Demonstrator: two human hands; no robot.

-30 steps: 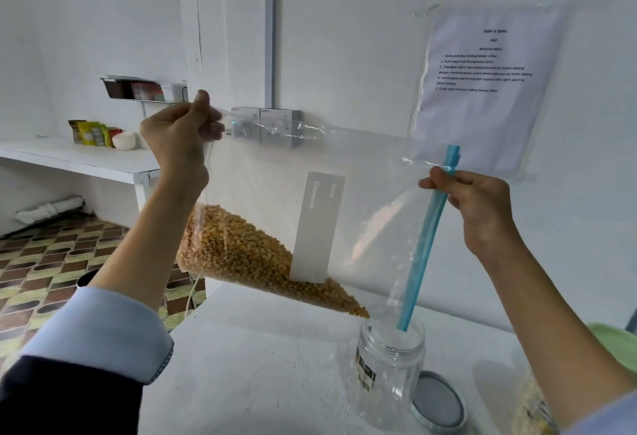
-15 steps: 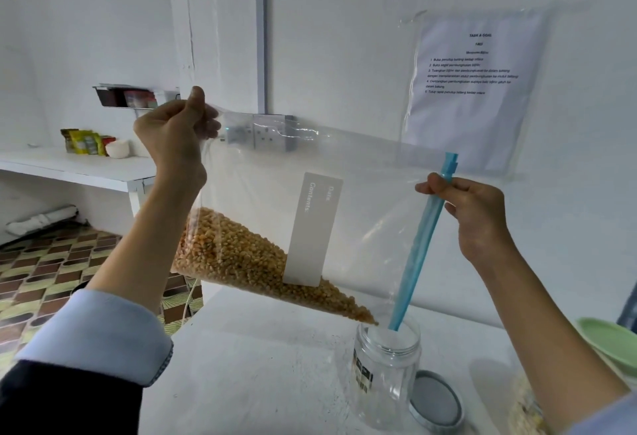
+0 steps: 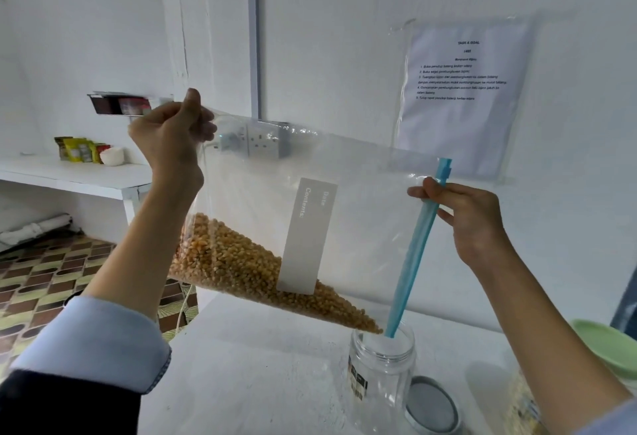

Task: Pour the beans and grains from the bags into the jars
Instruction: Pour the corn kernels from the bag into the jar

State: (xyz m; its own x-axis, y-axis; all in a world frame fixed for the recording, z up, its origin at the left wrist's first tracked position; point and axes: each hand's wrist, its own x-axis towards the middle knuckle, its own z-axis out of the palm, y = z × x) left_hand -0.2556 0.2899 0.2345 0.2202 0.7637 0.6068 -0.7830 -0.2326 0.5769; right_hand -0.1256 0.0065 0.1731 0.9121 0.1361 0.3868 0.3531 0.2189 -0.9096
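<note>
A large clear zip bag [image 3: 362,214] with a blue zip strip [image 3: 415,252] and a grey label hangs tilted over the white table [image 3: 258,372]. Yellow-orange grains [image 3: 238,265] lie along its lower edge, sloping down to the right. My left hand [image 3: 172,138] pinches the bag's upper left corner, held high. My right hand [image 3: 462,214] grips the blue zip end on the right. The bag's lowest corner sits at the mouth of an open clear jar [image 3: 381,365]. The jar looks empty.
A grey jar lid [image 3: 432,407] lies on the table right of the jar. A green bowl [image 3: 610,348] sits at the right edge, with another grain-filled container [image 3: 524,403] below it. A white shelf [image 3: 69,176] with packets stands at the left; a laminated sheet [image 3: 462,89] hangs on the wall.
Both hands have held the bag in nearly the same pose. The grains have slid a little further toward the lowest corner at the jar mouth.
</note>
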